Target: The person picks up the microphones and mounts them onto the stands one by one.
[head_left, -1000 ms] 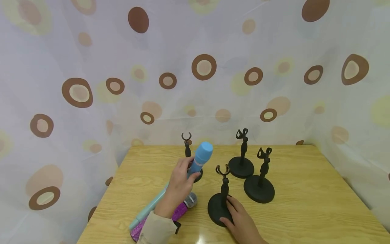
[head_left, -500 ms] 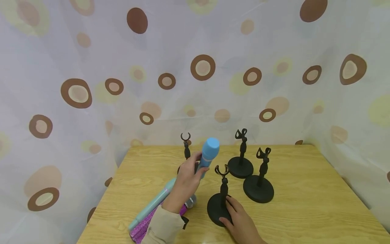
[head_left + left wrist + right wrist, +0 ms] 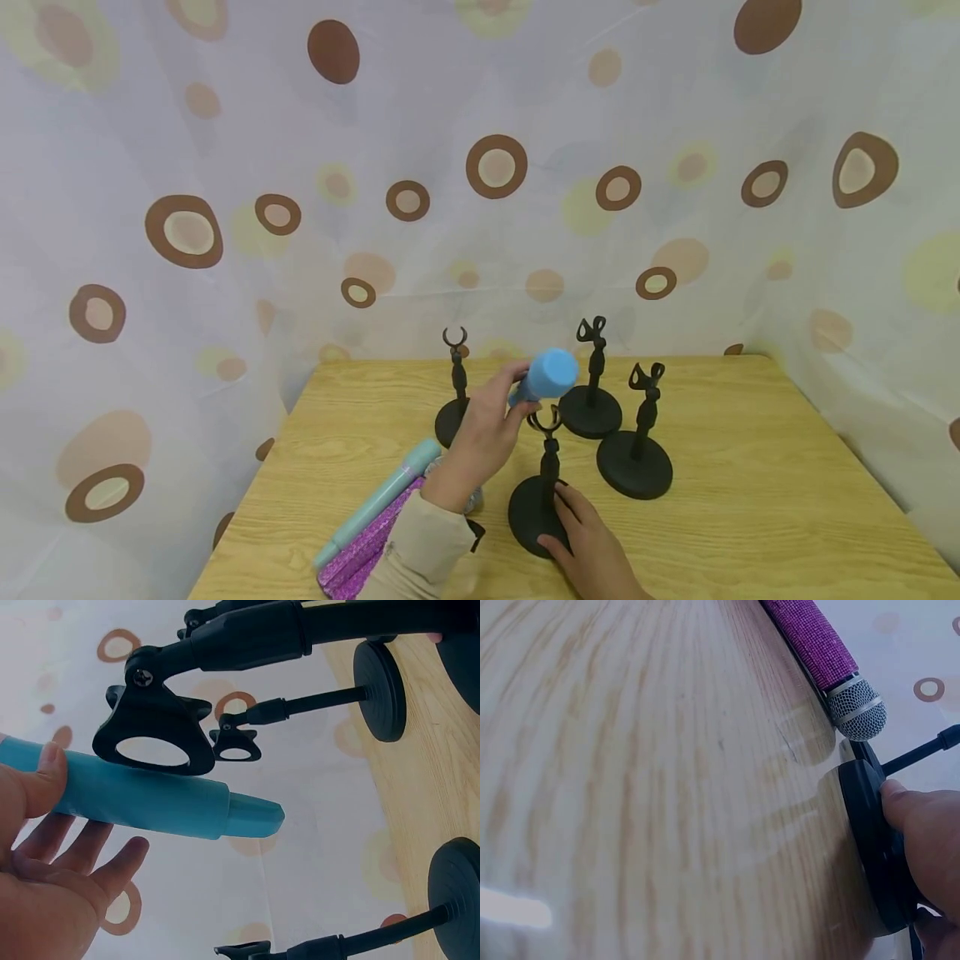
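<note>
Your L hand (image 3: 480, 437) reaches fwd, thumb + fingers pinching blue mic (image 3: 552, 372), held tilted w/ head up, just by top of near stand (image 3: 550, 467); contact unclear. Your R hand (image 3: 596, 550), low, grips stand's base (image 3: 528, 512).

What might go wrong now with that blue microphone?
The blue microphone, in the left hand near the open clip of the front microphone stand, might miss it or slip free. That stand could tip if the right hand lets go of its base. The rear-right stand, close by, might get knocked.
</note>
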Motion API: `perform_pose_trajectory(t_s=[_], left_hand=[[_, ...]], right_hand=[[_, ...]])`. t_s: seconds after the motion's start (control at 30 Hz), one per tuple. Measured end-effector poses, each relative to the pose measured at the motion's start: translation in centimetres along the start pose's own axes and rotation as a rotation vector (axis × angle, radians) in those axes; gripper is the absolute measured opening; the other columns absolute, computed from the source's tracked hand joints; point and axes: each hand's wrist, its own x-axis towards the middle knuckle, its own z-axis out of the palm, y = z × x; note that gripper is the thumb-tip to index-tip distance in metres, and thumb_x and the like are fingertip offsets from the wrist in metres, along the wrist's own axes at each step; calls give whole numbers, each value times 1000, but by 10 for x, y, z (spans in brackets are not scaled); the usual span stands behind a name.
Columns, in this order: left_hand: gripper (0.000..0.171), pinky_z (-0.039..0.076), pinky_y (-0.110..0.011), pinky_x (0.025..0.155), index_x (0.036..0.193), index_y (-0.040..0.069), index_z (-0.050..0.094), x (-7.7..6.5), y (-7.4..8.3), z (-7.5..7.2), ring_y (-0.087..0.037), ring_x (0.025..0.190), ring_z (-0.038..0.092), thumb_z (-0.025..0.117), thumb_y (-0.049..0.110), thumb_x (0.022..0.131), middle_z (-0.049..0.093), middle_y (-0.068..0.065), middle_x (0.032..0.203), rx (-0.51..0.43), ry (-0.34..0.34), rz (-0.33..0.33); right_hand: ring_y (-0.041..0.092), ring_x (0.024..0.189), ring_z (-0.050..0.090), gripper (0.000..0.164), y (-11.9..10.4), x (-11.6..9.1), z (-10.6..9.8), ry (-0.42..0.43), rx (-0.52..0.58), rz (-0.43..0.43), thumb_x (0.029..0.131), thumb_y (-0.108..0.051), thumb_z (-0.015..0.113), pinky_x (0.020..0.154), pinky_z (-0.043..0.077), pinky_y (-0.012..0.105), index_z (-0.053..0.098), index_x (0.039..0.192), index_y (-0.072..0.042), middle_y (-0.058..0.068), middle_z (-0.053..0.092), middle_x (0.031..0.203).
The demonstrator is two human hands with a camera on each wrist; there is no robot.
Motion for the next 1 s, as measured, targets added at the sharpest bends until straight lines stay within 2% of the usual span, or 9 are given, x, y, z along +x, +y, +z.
perform_pose_trajectory(t_s=[0.2, 0.47, 0.57, 0.67, 0.8, 0.87, 1.0], left_hand=[[45, 51, -42, 104, 138, 9, 44, 1, 4, 7, -26, 127, 58, 62, 12, 96, 59, -11, 133, 9, -26, -12], [44, 50, -38, 104, 136, 11, 41, 0, 3, 11, -22, 124, 58, 62, 8, 96, 58, -7, 132, -22, -94, -10], [46, 51, -36, 103, 137, 12, 43, -2, -1, 11, -20, 122, 58, 63, 6, 95, 58, -6, 132, -1, -96, 15], [46, 50, -36, 104, 137, 12, 47, -3, -5, 11, -20, 124, 57, 64, 7, 95, 56, -6, 133, 13, -102, 69], [43, 48, -36, 107, 137, 10, 48, -2, -7, 9, -22, 127, 52, 62, 5, 96, 51, -8, 136, 28, -173, 105], [45, 46, -37, 109, 139, 10, 45, -1, -7, 7, -22, 129, 49, 60, 4, 97, 47, -9, 139, 36, -233, 90], [57, 42, -39, 111, 145, 12, 35, -2, -6, 2, -22, 134, 42, 59, 1, 94, 39, -9, 146, 44, -341, 16]], right_hand=[[34, 134, 49, 63, -1, -1, 0, 25, -31, -19, 90, -38, 70, 102, 50, 46, 57, 134, 5, 16, 45, 149], [35, 132, 51, 62, -9, -4, 0, 28, -66, -30, 89, -37, 71, 100, 51, 45, 58, 132, 6, 18, 48, 146], [34, 131, 51, 63, -12, -6, 1, 48, -89, -38, 90, -39, 71, 98, 52, 44, 59, 132, 6, 19, 49, 145], [33, 130, 52, 63, -13, -7, 3, 84, -119, -40, 89, -40, 72, 98, 53, 43, 60, 130, 6, 18, 50, 143], [32, 129, 53, 62, -13, -9, 3, 92, -122, -32, 88, -40, 72, 97, 53, 43, 61, 130, 5, 17, 51, 142], [32, 129, 53, 62, -13, -10, 2, 82, -110, -28, 89, -40, 71, 97, 53, 43, 60, 131, 5, 17, 51, 142], [33, 130, 53, 62, -14, -9, 1, 62, -87, -20, 89, -39, 71, 97, 53, 43, 59, 132, 5, 17, 50, 143]])
